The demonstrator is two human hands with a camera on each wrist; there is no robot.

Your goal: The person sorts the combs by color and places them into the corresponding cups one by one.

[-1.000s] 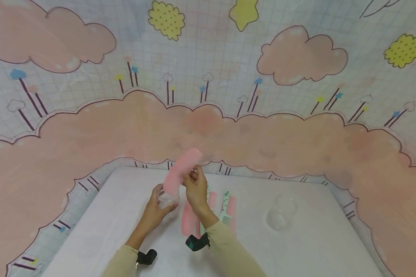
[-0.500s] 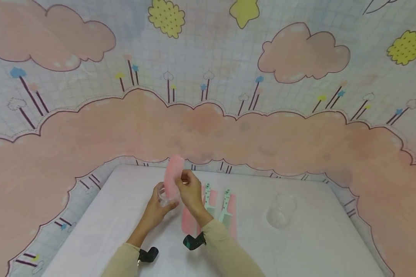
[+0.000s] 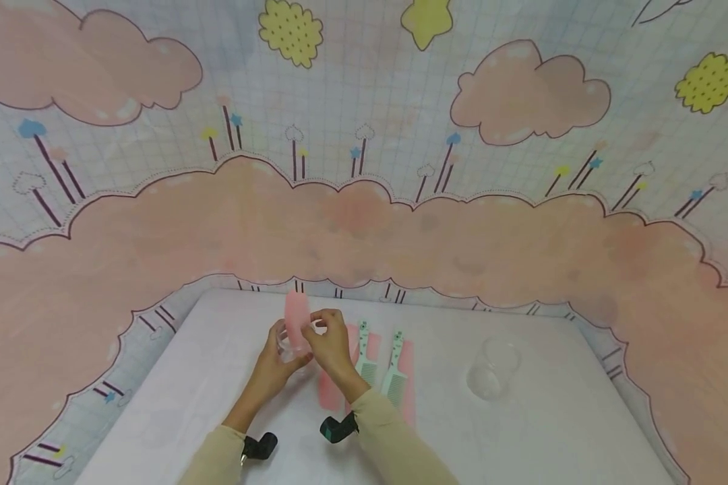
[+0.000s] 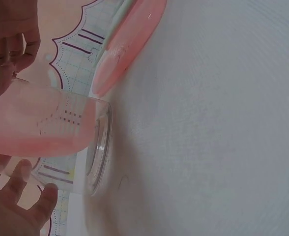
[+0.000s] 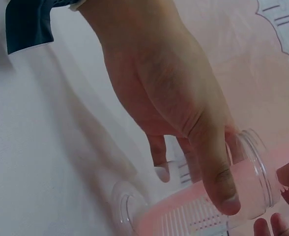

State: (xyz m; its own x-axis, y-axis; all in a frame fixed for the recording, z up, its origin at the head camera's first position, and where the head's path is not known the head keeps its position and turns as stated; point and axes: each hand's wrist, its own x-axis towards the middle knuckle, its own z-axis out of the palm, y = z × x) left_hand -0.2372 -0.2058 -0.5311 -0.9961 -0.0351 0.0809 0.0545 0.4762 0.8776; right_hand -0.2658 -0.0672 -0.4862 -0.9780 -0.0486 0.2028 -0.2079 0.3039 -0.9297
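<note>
A clear plastic jar (image 3: 282, 342) is gripped by my left hand (image 3: 269, 370), fingers and thumb around its side, above the left half of the table. Inside it stands a pink comb (image 3: 296, 313), its upper part sticking out of the mouth. My right hand (image 3: 332, 347) pinches that comb near the jar's rim. Through the wall of the jar (image 5: 255, 172) in the right wrist view, the teeth of the comb (image 5: 171, 216) show. In the left wrist view the comb's lower end (image 4: 41, 146) reaches close to the jar's base (image 4: 100, 155).
Right of my hands lie two pale green handled combs, a nearer one (image 3: 367, 367) and a farther one (image 3: 396, 367), among several pink combs (image 3: 408, 364). Another clear jar (image 3: 488, 380) is on the right of the white table (image 3: 558, 417). A patterned cloth (image 3: 400, 242) hangs behind.
The pink comb has swung from a rightward tilt to nearly upright and gone down deeper into the jar. My right hand has moved left and slightly lower with it; the left hand stays put.
</note>
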